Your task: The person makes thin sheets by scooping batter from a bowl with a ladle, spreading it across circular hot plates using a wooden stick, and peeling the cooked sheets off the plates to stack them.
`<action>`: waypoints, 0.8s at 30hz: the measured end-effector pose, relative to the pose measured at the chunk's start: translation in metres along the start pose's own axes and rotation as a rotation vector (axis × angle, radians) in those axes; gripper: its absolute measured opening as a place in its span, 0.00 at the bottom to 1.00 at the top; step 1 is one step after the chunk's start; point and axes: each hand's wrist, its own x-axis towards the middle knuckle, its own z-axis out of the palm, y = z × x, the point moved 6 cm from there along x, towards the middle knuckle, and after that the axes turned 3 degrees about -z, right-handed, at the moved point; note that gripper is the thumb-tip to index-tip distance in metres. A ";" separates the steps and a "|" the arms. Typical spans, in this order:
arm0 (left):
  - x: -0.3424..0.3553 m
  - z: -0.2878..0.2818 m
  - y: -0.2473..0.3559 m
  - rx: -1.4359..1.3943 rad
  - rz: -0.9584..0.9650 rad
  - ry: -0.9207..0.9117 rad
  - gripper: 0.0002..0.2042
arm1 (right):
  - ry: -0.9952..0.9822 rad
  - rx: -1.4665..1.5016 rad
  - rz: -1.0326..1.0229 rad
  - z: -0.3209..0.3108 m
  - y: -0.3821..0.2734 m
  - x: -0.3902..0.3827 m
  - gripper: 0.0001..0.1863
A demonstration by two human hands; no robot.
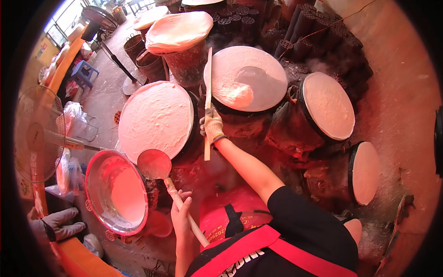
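Note:
My left hand (181,207) is closed round the wooden handle of a ladle; its round bowl (153,162) hangs at the lower edge of the left batter-covered griddle (154,120). My gloved right hand (212,124) grips a flat wooden stick (207,78), held upright beside the middle griddle (230,69). That griddle carries a white layer with a smooth greyish patch and a thicker pale blob. A metal basin of white batter (127,198) sits at lower left. Two more coated griddles (327,106) (364,173) stand to the right.
Stacked round sheets (177,30) top a drum behind. Black perforated coal cylinders (300,32) pile at upper right. A mesh fan (39,134) is at left, another fan (99,21) farther back beside a blue stool (84,69). An orange ledge (83,258) runs along the left.

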 end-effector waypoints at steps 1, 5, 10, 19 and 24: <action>-0.001 0.003 -0.001 0.008 -0.002 0.001 0.25 | 0.008 0.031 -0.042 -0.012 0.000 -0.004 0.15; -0.002 0.006 -0.013 -0.030 -0.016 0.033 0.15 | 0.015 0.084 -0.070 -0.074 -0.015 -0.047 0.14; -0.005 0.028 -0.011 -0.086 -0.054 0.033 0.15 | 0.100 0.188 -0.078 -0.133 -0.040 -0.046 0.13; 0.002 0.090 0.003 -0.029 0.020 -0.040 0.12 | -0.183 -0.157 0.031 -0.116 -0.025 -0.056 0.20; 0.005 0.106 -0.006 0.004 0.028 -0.035 0.13 | -0.185 -0.014 0.105 -0.208 -0.069 -0.062 0.25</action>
